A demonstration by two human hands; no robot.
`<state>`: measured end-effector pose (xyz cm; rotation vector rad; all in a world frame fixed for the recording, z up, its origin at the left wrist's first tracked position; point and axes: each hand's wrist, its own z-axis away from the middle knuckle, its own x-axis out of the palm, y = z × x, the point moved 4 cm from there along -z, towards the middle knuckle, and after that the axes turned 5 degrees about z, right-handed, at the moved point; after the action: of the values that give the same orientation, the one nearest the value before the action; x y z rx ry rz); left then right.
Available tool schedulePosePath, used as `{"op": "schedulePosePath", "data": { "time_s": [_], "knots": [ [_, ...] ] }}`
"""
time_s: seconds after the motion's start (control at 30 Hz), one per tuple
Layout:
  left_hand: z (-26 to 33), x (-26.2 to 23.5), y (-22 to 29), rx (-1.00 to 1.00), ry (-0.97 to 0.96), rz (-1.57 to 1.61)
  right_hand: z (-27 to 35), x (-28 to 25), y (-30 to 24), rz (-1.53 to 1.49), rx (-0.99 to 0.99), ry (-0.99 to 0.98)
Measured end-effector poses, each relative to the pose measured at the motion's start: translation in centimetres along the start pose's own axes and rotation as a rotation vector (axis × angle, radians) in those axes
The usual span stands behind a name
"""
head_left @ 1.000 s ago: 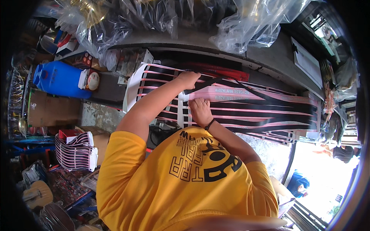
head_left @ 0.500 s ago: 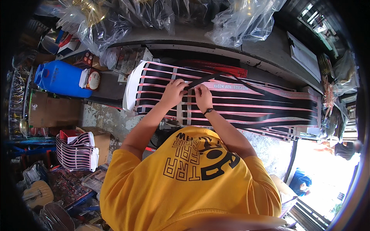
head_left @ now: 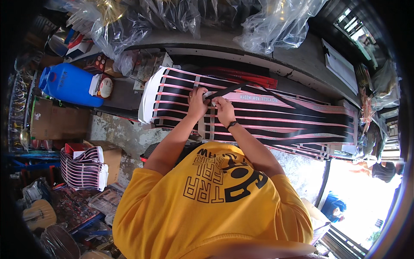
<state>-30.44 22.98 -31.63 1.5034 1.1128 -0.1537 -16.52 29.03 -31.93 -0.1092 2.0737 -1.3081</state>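
One black strip (head_left: pixel 228 90), brought under two-handed control.
Left hand (head_left: pixel 198 102) and right hand (head_left: pixel 224 111) now converge over the striped sheet (head_left: pixel 174 102), each grip apparently pinched closed on the strip.

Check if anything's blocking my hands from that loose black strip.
Nothing visible is in the way: your left hand and right hand are both at one end of the black strip, over the striped sheets.

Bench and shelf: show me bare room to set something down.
Shelf: grey stretch between the plastic bag and white panel. Bench: small dark patch between the blue jug and striped sheets, which crowd its middle.
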Motion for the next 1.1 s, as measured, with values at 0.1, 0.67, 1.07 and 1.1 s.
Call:
{"op": "schedulePosePath", "data": {
  "time_s": [0.1,0.67,1.07,1.1],
  "knots": [
    [-0.6,0.2,0.3,-0.092,-0.038,-0.053,0.5,0.2,0.0,-0.007,0.052,-0.006],
    [-0.2,0.7,0.3,-0.030,-0.005,-0.111,6.7,-3.8,-2.1,-0.112,0.185,-0.085],
    [3.4,-3.5,3.1,0.377,-0.144,-0.158,5.5,-1.1,1.8,-0.516,0.366,-0.092],
    [4.4,-3.0,3.4,0.362,-0.227,-0.287,5.3,-0.8,1.8,-0.528,0.366,-0.085]
  ]
}}
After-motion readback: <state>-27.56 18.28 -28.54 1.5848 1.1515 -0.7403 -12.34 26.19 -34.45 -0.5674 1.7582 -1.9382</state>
